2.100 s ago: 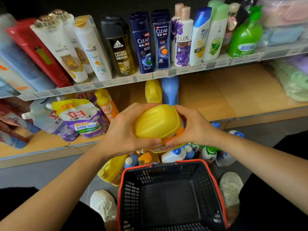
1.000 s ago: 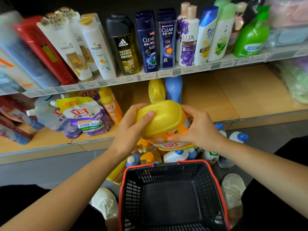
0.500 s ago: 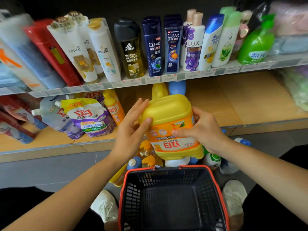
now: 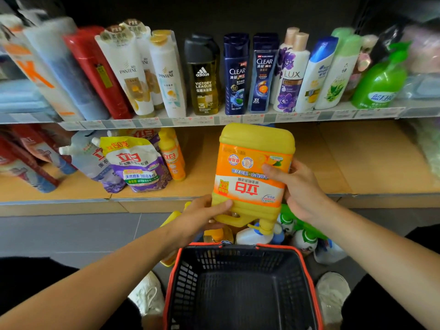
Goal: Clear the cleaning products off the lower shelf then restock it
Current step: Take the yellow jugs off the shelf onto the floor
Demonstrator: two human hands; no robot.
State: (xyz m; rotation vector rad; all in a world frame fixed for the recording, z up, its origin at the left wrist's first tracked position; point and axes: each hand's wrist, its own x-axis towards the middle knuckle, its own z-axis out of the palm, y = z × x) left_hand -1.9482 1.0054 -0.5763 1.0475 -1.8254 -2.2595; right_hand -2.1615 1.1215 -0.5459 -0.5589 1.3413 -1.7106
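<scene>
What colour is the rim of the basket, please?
Orange-red basket rim, on black mesh; head view shows it best.

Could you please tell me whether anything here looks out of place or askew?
The jug is upside down: label inverted, cap pointing down, gripped by the left hand and right hand. Bottles crowd the floor beyond the basket.

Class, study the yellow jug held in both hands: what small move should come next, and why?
Probably turn the yellow jug upright: its label reads upside down and its cap points down toward the basket. The left hand grips its lower edge, the right hand its side.
</scene>
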